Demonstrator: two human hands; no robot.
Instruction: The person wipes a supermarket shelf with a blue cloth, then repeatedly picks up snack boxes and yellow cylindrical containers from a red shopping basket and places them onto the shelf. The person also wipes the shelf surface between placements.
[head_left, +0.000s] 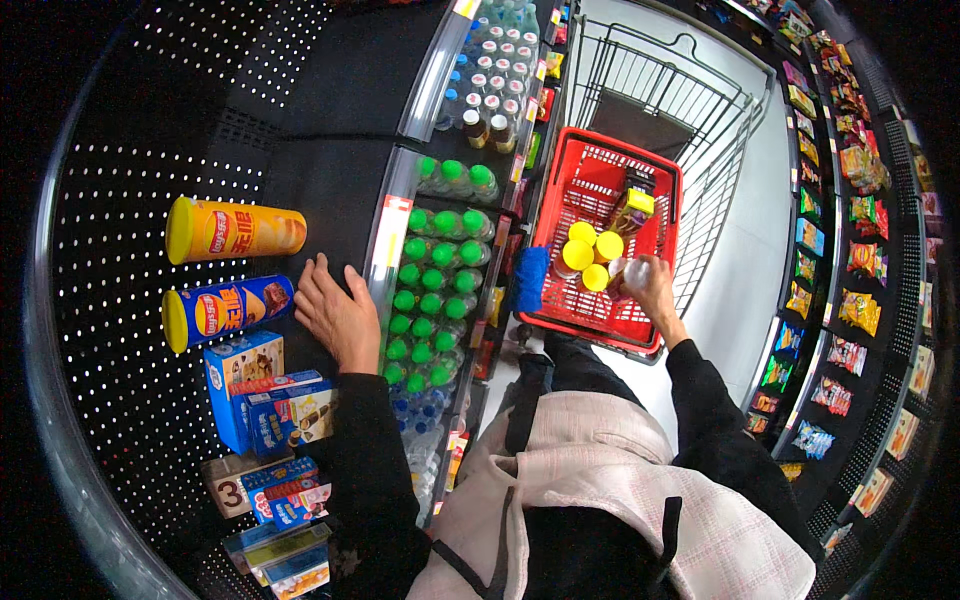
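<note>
My left hand (337, 319) rests over the dark shelf with its fingers spread and nothing in its grip. Close to its fingertips lie an orange Lay's chip canister (240, 231) and a dark blue Lay's canister (238, 309), both with yellow lids. On my right, my right hand (654, 289) reaches down into a red plastic shopping basket (607, 330). It grips a small container (634, 276) with a pale, shiny round end; the fingers and glare hide its kind. Beside it in the basket stand several yellow-lidded canisters (578, 255) and a dark yellow-capped package (636, 206).
A wire shopping cart (720, 94) holds the basket. A blue fuzzy pad (531, 279) hangs at the basket's left side. Green-capped bottles (442, 255) line a lower shelf. Blue snack boxes (289, 416) lie nearer me on the upper shelf. Snack bags (859, 311) fill the right shelving.
</note>
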